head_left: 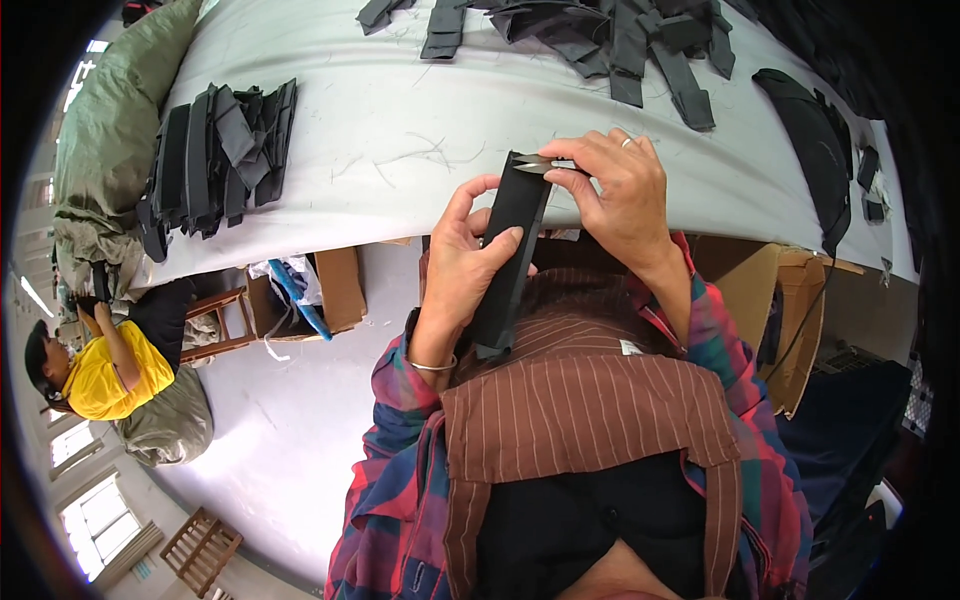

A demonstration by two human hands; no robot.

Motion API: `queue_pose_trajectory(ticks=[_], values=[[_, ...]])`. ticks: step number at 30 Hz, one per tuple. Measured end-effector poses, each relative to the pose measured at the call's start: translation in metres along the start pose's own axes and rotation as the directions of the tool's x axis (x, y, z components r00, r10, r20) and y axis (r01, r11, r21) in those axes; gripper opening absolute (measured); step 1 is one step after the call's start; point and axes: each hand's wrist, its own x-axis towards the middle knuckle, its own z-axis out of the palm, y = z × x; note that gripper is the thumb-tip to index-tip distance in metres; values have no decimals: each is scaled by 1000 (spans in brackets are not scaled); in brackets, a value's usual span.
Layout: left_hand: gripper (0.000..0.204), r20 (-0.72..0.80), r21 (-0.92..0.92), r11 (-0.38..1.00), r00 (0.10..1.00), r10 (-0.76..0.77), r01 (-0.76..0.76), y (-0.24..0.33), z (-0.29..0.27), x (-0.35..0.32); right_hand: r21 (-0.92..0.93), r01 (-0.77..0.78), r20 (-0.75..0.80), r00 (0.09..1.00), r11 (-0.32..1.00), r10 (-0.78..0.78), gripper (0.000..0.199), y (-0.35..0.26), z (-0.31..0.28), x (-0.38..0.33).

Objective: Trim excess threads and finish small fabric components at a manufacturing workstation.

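My left hand (462,255) grips a long, flat black fabric strip (516,212) just past the table's near edge, thumb on its face and fingers around its sides. The strip slants, its far end up by the table and its lower end hanging before my apron. In my right hand (622,195) is a small pair of metal thread snips (534,163), pinched between thumb and fingers. Their pointed blades lie across the strip's far end; whether a thread is between them is too small to tell.
Stacked black strips (190,165) lie left on the white-covered table (335,205), with a looser heap (625,50) at the back. Loose threads (420,155) lie between. A curved black piece (805,150) sits right. Cardboard boxes (795,320) stand below. A person in yellow (120,375) sits left.
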Motion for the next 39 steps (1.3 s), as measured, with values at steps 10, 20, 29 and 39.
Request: queue_pose_trajectory(ticks=[10, 20, 29, 39], values=[[61, 91, -61, 989, 988, -125, 131, 11, -9, -7, 12, 60, 37, 997, 998, -61, 16, 9, -2, -2], [63, 247, -37, 969, 942, -228, 244, 13, -30, -14, 301, -22, 351, 932, 953, -89, 12, 21, -18, 6], [62, 230, -4, 976, 950, -213, 219, 19, -28, -15, 275, -13, 269, 961, 961, -64, 14, 6, -29, 10], [62, 187, 26, 974, 956, -224, 224, 14, -20, -21, 199, 40, 232, 969, 979, -87, 13, 20, -20, 3]])
